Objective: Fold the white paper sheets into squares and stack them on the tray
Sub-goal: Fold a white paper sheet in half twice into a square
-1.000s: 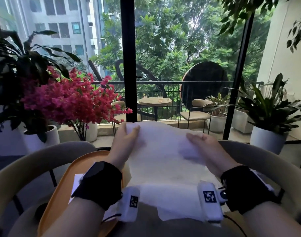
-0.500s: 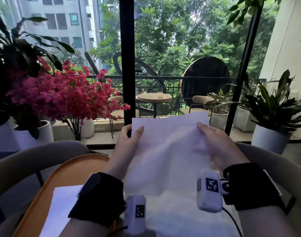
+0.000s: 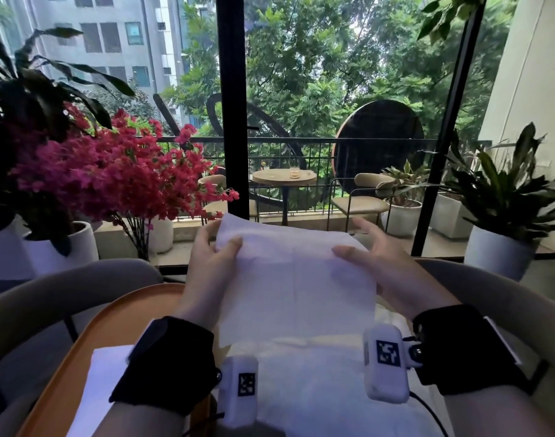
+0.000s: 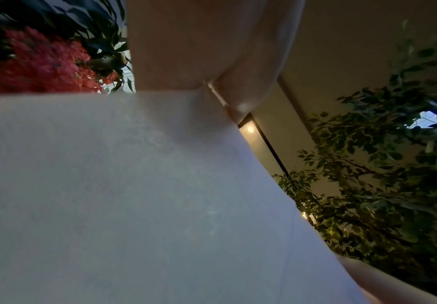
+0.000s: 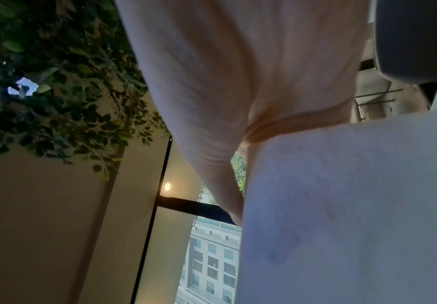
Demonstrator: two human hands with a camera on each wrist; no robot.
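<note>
Holding white paper sheet (image 3: 296, 279) up off lap w/ both hands. Left hand (image 3: 206, 269) pinching far-left corner, thumb on top; right hand (image 3: 386, 263) gripping right edge, thumb over sheet, fingers prob. beneath. More white paper (image 3: 317, 383) lying below. Folded sheet (image 3: 102, 386) resting on orange tray (image 3: 112, 320) at left.

1. Big black-framed window (image 3: 232, 105) looking onto trees, daylight coming in.
2. Balcony has a round table (image 3: 284, 177) between two chairs.
3. Pink flowering plant (image 3: 112, 171) on the left, white potted plant (image 3: 503, 197) on the right.
</note>
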